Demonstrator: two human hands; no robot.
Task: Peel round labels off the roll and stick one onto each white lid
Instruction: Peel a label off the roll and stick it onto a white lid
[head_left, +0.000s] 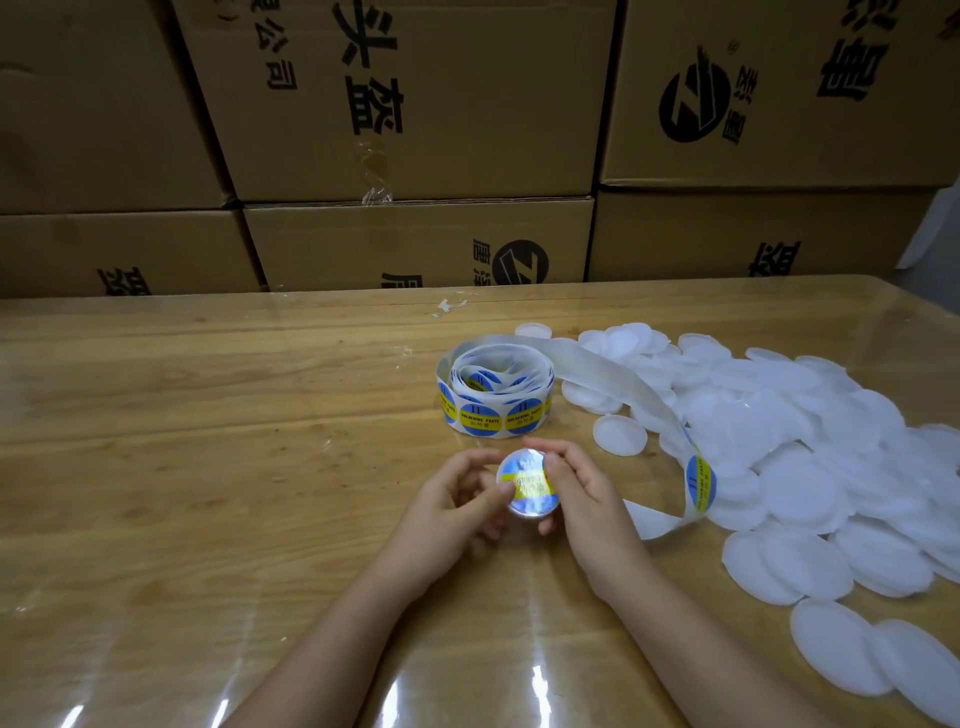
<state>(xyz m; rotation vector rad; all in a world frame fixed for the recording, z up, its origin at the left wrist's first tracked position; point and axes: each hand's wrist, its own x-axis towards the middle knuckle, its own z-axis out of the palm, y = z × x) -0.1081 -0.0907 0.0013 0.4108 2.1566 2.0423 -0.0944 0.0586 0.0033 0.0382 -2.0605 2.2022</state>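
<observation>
Fingers of our left hand (457, 499) and right hand (584, 496) pinch one labelled lid (530, 486) over the tabletop (208, 415); roll (493, 397) just behind, bare lids (805, 441) heaped along its right edge.

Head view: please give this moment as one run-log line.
left hand: holds labelled lid; right hand: holds same lid; label roll: beyond hands; white lids: heap at right, unlabelled

Head-worn wide-angle view, the only one, looking forward and down across a wooden table (208, 415). Both forearms (332, 649) enter at the bottom edge; the left hand (447, 504) and right hand (587, 499) grip a labelled lid (530, 486) close under the lens, below frame centre. Stacked cardboard boxes (415, 130), facing the camera beyond the table's far edge, fill the upper frame.
</observation>
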